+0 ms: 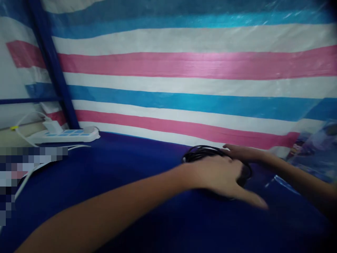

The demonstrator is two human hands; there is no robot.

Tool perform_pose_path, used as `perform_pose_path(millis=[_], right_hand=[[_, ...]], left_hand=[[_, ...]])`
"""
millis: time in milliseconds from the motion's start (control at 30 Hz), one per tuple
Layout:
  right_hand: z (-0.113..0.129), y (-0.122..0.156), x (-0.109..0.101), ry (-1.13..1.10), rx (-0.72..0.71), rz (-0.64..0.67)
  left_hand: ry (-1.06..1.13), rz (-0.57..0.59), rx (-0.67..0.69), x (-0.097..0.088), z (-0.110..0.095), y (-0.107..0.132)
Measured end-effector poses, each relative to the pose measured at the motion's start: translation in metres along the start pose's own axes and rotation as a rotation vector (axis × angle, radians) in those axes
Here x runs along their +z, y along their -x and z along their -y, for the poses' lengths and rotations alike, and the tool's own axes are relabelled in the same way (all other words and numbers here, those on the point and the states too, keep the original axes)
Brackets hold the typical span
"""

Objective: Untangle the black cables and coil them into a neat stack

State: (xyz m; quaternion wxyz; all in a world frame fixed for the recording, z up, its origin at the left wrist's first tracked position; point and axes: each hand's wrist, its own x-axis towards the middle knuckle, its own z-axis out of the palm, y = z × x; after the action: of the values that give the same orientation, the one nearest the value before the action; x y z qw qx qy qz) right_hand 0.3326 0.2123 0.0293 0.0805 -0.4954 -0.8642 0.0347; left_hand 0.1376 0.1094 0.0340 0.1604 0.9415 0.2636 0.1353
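Handling step: left hand (pixel 222 175) over black cable coil (pixel 201 151) on blue surface (pixel 137 160), thumb splayed, fingers hidden; right hand (pixel 243 153) at far side. Can't tell either grip. Next move likely needs loops held together.

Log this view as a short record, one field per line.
Left hand: across the black cable coil, thumb spread
Right hand: at the coil's far side; grip unclear
Surface: dark blue tabletop
Left side: white power strip with a white plug in it
Backdrop: blue, white and pink striped sheet
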Motion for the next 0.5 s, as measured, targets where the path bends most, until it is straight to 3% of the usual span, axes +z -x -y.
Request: perform_pose_path(millis=[33, 100, 133, 200, 267, 333, 367, 400, 467, 500], right_hand=[[-0.002, 0.005, 0.008, -0.084, 0.052, 0.012], [0.001, 0.014, 0.018, -0.289, 0.132, 0.082], [0.004, 0.017, 0.020, -0.415, 0.163, 0.135], [0.014, 0.022, 0.017, -0.665, 0.172, 0.222], [0.025, 0.023, 0.007, -0.809, 0.150, 0.219], [0.036, 0.020, -0.011, -0.833, 0.148, 0.127], [0.042, 0.017, -0.022, -0.824, 0.159, 0.032], [0.048, 0.013, -0.034, -0.812, 0.211, 0.016], [0.059, 0.003, -0.057, -0.863, 0.180, -0.127], [0.065, -0.002, -0.066, -0.911, 0.174, -0.174]], left_hand=[[-0.044, -0.003, 0.047, 0.024, -0.001, -0.005], [-0.131, -0.136, 0.025, 0.060, 0.000, -0.012], [-0.174, -0.179, -0.028, 0.069, 0.002, -0.013], [-0.241, -0.202, -0.133, 0.071, 0.009, -0.011], [-0.252, -0.161, -0.163, 0.054, 0.017, -0.003], [-0.169, -0.136, -0.160, 0.027, 0.025, 0.009], [-0.088, -0.186, -0.190, 0.011, 0.029, 0.016], [0.009, -0.302, -0.207, -0.005, 0.034, 0.024], [0.260, -0.592, -0.215, -0.035, 0.043, 0.037], [0.436, -0.658, -0.202, -0.049, 0.048, 0.041]])
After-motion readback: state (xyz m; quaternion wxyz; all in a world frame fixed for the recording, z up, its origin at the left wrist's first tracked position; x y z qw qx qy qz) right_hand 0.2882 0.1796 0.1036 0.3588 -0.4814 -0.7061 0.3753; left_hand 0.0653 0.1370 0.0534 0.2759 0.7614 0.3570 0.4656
